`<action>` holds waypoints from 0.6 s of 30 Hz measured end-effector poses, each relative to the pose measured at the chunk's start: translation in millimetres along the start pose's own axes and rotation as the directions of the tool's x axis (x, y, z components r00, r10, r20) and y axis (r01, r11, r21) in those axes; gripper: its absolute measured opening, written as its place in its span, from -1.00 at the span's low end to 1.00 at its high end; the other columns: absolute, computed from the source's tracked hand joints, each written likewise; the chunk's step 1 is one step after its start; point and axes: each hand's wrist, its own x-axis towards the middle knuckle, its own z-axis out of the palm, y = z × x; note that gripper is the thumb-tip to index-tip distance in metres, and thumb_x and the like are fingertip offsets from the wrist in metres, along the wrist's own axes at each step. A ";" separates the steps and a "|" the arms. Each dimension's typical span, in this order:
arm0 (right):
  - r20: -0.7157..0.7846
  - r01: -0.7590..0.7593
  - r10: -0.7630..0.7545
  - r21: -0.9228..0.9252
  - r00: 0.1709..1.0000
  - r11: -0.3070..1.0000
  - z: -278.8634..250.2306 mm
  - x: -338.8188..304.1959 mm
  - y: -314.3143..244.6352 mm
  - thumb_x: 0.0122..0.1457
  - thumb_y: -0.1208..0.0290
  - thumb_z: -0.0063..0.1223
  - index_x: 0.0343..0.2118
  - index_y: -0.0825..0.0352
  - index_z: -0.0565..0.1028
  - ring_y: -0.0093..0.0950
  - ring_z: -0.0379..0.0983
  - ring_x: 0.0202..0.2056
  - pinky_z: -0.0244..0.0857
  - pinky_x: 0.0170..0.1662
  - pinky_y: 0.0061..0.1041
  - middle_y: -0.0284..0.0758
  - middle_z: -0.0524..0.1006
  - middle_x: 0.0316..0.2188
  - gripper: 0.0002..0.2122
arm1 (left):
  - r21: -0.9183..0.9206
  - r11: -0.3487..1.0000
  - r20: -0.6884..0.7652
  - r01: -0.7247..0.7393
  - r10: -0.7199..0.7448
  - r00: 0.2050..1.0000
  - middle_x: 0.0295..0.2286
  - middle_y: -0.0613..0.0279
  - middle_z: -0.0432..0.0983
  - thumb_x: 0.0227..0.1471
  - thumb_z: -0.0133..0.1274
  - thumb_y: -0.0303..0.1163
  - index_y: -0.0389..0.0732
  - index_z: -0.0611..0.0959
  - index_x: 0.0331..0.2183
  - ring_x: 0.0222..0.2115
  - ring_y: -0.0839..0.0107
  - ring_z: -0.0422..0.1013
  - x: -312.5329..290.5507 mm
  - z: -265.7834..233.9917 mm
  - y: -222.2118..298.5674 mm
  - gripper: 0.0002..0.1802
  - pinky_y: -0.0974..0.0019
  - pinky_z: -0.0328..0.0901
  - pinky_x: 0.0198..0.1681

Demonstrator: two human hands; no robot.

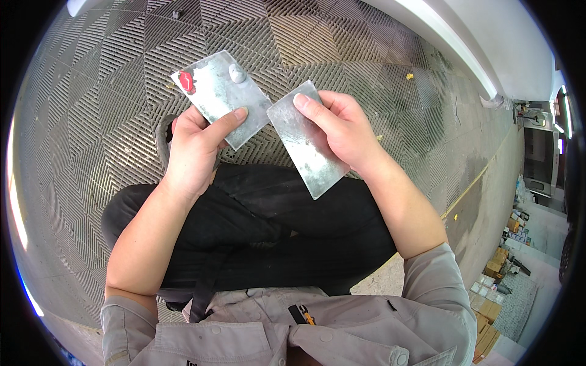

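My left hand [200, 145] grips a flat rectangular grey putty spreader [215, 100], thumb on top and the other fingers underneath. On its face sit a blob of red paste [187, 82] near the left corner and a smooth lump of light grey putty [237, 74] near the far edge. A second, similar putty spreader [310, 149] is pinched in my right hand [349, 128], tilted with its long side running toward me. Dull grey smears mark its surface. The two spreaders come close together at their facing corners; whether they touch I cannot tell.
Under me lies a grey grid-patterned floor mat [244, 36] with small yellow bits on it. My crossed legs in black trousers [262, 219] are below the hands. A white curved panel [488, 43] stands at upper right. Cardboard boxes [488, 305] lie at far right.
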 end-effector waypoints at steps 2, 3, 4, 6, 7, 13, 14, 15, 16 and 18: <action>-0.006 0.005 -0.005 0.006 1.000 1.000 -0.1 -0.1 0.5 0.48 0.13 0.12 -0.28 0.35 0.66 -0.81 0.25 -0.56 0.09 -0.50 -0.69 -0.59 0.46 -0.57 -0.65 | -0.001 1.000 -0.002 0.000 0.000 1.000 -0.08 0.16 0.70 0.30 0.17 -0.51 -0.30 0.64 0.03 -0.08 0.41 0.64 0.1 -0.1 -0.3 -0.72 0.29 0.53 0.03; -0.003 0.011 -0.011 0.008 1.000 1.000 -0.2 0.1 0.7 0.48 0.12 0.12 -0.28 0.35 0.66 -0.81 0.25 -0.56 0.09 -0.50 -0.69 -0.59 0.46 -0.57 -0.65 | -0.002 1.000 -0.001 -0.001 0.001 1.000 -0.08 0.16 0.70 0.31 0.17 -0.51 -0.30 0.64 0.03 -0.08 0.41 0.64 0.1 -0.2 -0.4 -0.72 0.29 0.53 0.03; 0.000 0.016 -0.016 0.009 1.000 1.000 -0.2 0.5 0.9 0.48 0.12 0.11 -0.27 0.35 0.66 -0.81 0.25 -0.56 0.09 -0.50 -0.68 -0.59 0.46 -0.57 -0.65 | -0.003 1.000 0.000 -0.001 0.001 1.000 -0.08 0.16 0.70 0.31 0.17 -0.51 -0.30 0.64 0.03 -0.09 0.41 0.64 0.1 -0.2 -0.6 -0.72 0.29 0.53 0.03; 0.005 0.020 -0.020 0.009 1.000 1.000 -0.4 1.0 1.0 0.48 0.12 0.11 -0.27 0.36 0.66 -0.81 0.25 -0.56 0.10 -0.50 -0.69 -0.59 0.47 -0.57 -0.65 | 0.000 1.000 0.001 -0.003 0.003 1.000 -0.08 0.16 0.70 0.31 0.17 -0.51 -0.30 0.64 0.03 -0.09 0.41 0.64 0.2 -0.3 -0.8 -0.72 0.29 0.53 0.03; 0.007 0.018 -0.018 0.007 1.000 1.000 -0.4 1.1 0.9 0.48 0.13 0.11 -0.26 0.36 0.66 -0.81 0.26 -0.55 0.11 -0.49 -0.69 -0.59 0.47 -0.56 -0.65 | 0.005 1.000 0.000 -0.004 0.004 1.000 -0.08 0.16 0.70 0.31 0.17 -0.51 -0.30 0.64 0.03 -0.09 0.41 0.64 0.4 -0.3 -0.8 -0.72 0.29 0.53 0.03; -0.002 0.007 -0.007 0.015 1.000 1.000 0.8 -0.4 -1.3 0.48 0.13 0.11 -0.23 0.38 0.67 -0.80 0.32 -0.51 0.19 -0.45 -0.70 -0.56 0.53 -0.52 -0.65 | -0.007 1.000 0.007 -0.006 0.006 1.000 -0.08 0.16 0.71 0.31 0.17 -0.51 -0.29 0.64 0.03 -0.09 0.42 0.64 0.0 -0.8 -0.6 -0.73 0.29 0.54 0.02; -0.004 0.003 -0.003 0.013 1.000 1.000 0.9 -0.6 -1.7 0.48 0.13 0.11 -0.22 0.38 0.67 -0.80 0.33 -0.51 0.21 -0.44 -0.70 -0.55 0.54 -0.51 -0.65 | -0.001 1.000 0.008 -0.005 0.005 1.000 -0.08 0.16 0.71 0.31 0.17 -0.51 -0.29 0.64 0.03 -0.09 0.42 0.64 0.0 -1.0 -0.4 -0.73 0.29 0.53 0.02; -0.002 0.002 -0.002 0.010 1.000 1.000 0.9 -0.7 -2.0 0.48 0.13 0.11 -0.22 0.38 0.67 -0.80 0.34 -0.51 0.21 -0.44 -0.70 -0.55 0.55 -0.50 -0.65 | -0.003 1.000 0.009 -0.006 0.006 1.000 -0.08 0.16 0.71 0.32 0.17 -0.51 -0.29 0.64 0.03 -0.09 0.42 0.64 0.1 -1.1 -0.3 -0.73 0.29 0.53 0.02; 0.000 0.001 -0.001 0.007 1.000 1.000 0.8 -0.7 -2.3 0.48 0.13 0.11 -0.22 0.38 0.67 -0.79 0.34 -0.51 0.22 -0.44 -0.69 -0.55 0.55 -0.50 -0.65 | -0.006 1.000 0.010 -0.007 0.007 1.000 -0.08 0.16 0.71 0.32 0.16 -0.51 -0.29 0.64 0.03 -0.09 0.42 0.64 0.3 -1.2 -0.2 -0.73 0.29 0.53 0.02; 0.004 0.000 0.000 0.006 1.000 1.000 0.6 -0.3 -2.4 0.48 0.13 0.11 -0.21 0.38 0.68 -0.79 0.35 -0.50 0.22 -0.44 -0.69 -0.55 0.55 -0.50 -0.65 | -0.006 1.000 0.008 -0.006 0.006 1.000 -0.08 0.17 0.71 0.32 0.16 -0.51 -0.29 0.64 0.03 -0.09 0.42 0.64 0.5 -1.2 -0.2 -0.73 0.29 0.53 0.02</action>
